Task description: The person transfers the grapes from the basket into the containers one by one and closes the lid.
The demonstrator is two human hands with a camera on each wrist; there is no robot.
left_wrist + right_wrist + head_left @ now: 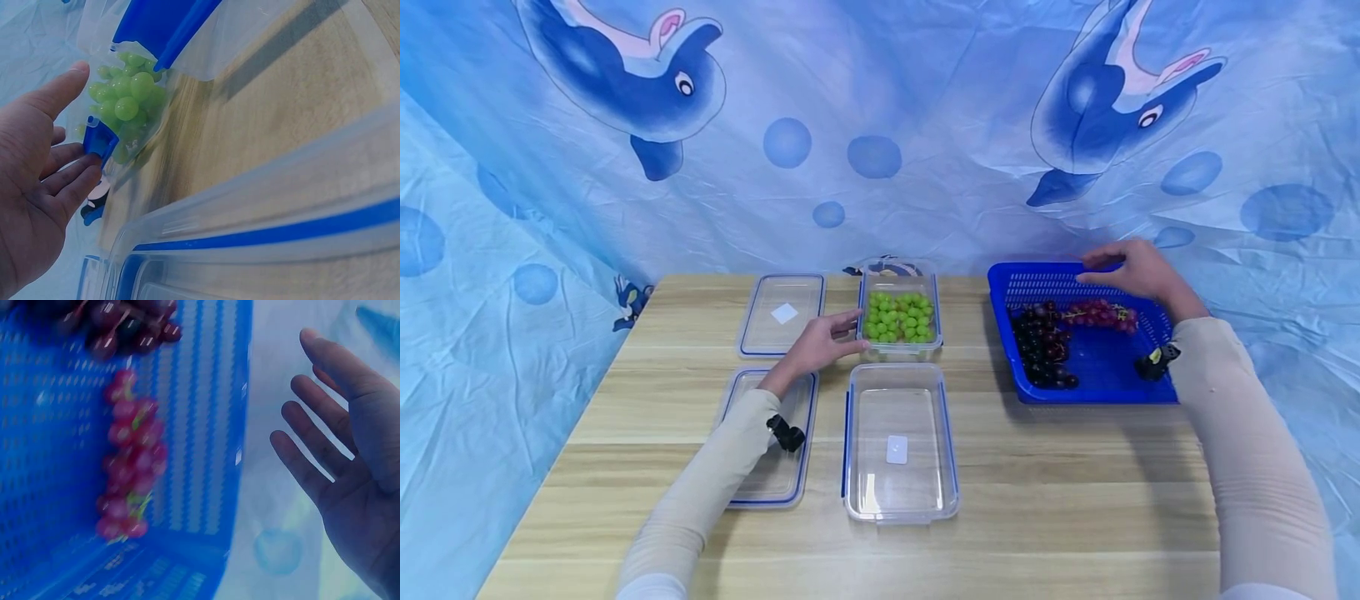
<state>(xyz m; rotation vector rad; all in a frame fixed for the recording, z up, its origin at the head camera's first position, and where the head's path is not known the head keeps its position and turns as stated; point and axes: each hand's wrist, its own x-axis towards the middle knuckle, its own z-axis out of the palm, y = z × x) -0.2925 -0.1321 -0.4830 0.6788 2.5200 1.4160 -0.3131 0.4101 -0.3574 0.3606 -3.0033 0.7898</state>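
Observation:
Green grapes (pixel 898 318) fill a small clear container (pixel 865 354) with a blue rim at the back middle. My left hand (pixel 826 343) is at this container's left side, its fingertips right at a blue latch (pixel 100 140) in the left wrist view. The fingers are loosely bent, thumb apart. Above the rear part of a blue basket (pixel 1105 375) hovers my right hand (pixel 1131 268), fingers extended and holding nothing. Inside the basket lie dark grapes (pixel 1045 346) on the left and a bunch of red grapes (pixel 1101 315) along the back.
A larger clear container (pixel 898 492) stands in front of the grape container. Two clear lids with blue seals lie to the left, a smaller lid (pixel 767 333) behind and a larger lid (pixel 775 483) under my left forearm. A blue dolphin-print sheet (pixel 940 208) hangs behind the wooden table (pixel 1060 525).

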